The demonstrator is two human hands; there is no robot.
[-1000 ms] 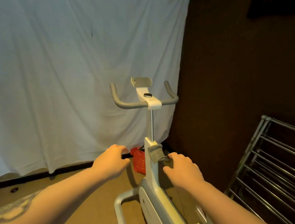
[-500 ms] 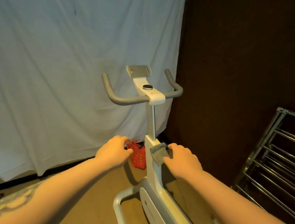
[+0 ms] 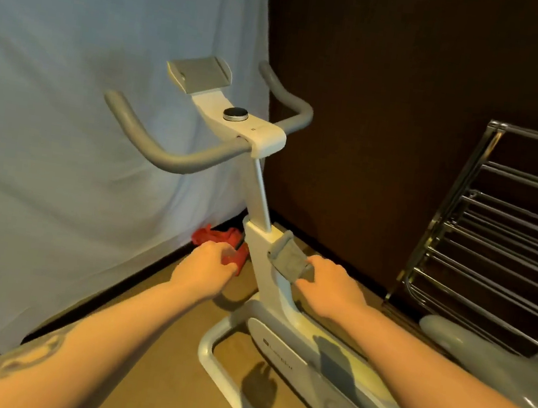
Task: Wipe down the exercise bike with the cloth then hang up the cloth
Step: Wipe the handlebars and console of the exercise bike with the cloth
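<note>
A white exercise bike [image 3: 269, 352] with grey handlebars [image 3: 164, 151] stands in front of me, its post rising in the middle of the view. My right hand [image 3: 332, 287] grips a grey cloth [image 3: 287, 258] and holds it against the right side of the bike's upright column. My left hand [image 3: 205, 269] hovers just left of the column with its fingers curled, holding nothing that I can see. The grey saddle [image 3: 468, 349] shows at the lower right.
A metal drying rack [image 3: 505, 237] leans against the dark wall on the right. A red object [image 3: 218, 236] lies on the floor behind the bike, by the white sheet [image 3: 84, 108] hanging at the left. The floor is brown.
The view has moved closer to the bike and tilted down. My right hand with the cloth stays on the column, shifting slightly along it; the left hand stays beside it.
</note>
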